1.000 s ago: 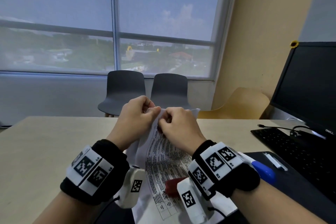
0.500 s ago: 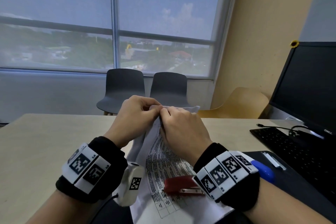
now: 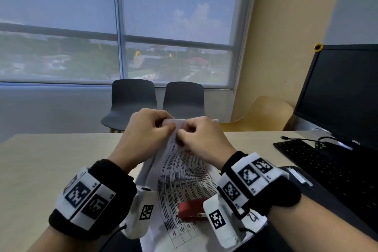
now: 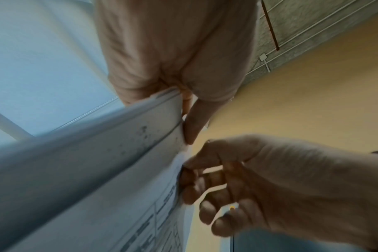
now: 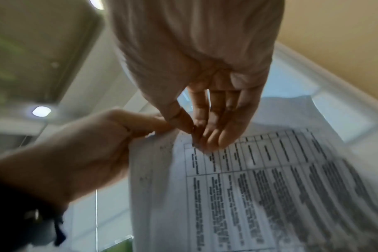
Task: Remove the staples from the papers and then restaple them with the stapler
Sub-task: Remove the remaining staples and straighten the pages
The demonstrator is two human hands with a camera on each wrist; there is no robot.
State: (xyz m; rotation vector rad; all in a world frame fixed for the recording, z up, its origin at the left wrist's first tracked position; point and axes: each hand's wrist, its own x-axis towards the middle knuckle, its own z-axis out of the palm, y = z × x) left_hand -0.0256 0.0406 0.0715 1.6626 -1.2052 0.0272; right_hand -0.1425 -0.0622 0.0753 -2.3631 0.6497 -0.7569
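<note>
A bundle of printed papers (image 3: 180, 176) with a table of text rises from the desk edge toward me. My left hand (image 3: 146, 129) pinches its upper left corner, the paper (image 4: 119, 162) folded over the fingers. My right hand (image 3: 201, 139) picks at the same corner with thumb and forefinger tips, as the right wrist view shows on the papers (image 5: 259, 179); the staple itself is too small to tell. A red stapler (image 3: 191, 209) lies on the lower part of the papers, partly behind my right wrist.
A beige desk (image 3: 41, 159) spreads to the left. A black keyboard (image 3: 331, 163) and a dark monitor (image 3: 343, 92) stand at the right, with a cable in front. Two grey chairs (image 3: 133, 104) and a tan chair (image 3: 266, 114) stand beyond the desk.
Both hands stay at the papers' top corner, working it; the right wrist has shifted slightly, uncovering more of the red stapler.
</note>
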